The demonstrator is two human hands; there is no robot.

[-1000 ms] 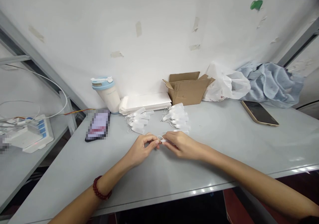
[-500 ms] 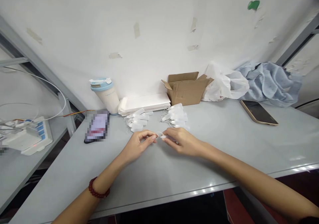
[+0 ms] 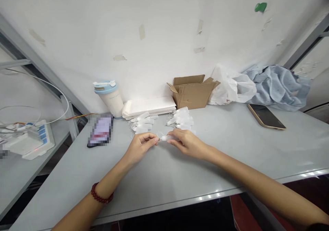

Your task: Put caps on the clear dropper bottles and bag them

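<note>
My right hand is closed around a small translucent white plastic bottle, held on its side with its narrow end pointing left. The fingers hide most of its body. At that narrow end, the thumb and fingertips of my left hand pinch the thin tip; the exact part between them is too small to make out. A thin pale loop arches above the tip. Just beyond my hands lie two piles of similar little bottles with thin loops, a left pile and a right pile.
Along the wall stand a cup with a blue lid, a stack of white packets, an open cardboard box, a white plastic bag and a blue cloth. Phones lie left and right. A power strip sits far left.
My left hand has shifted slightly left, away from my right hand. More of the bottle's narrow end now shows between them.
</note>
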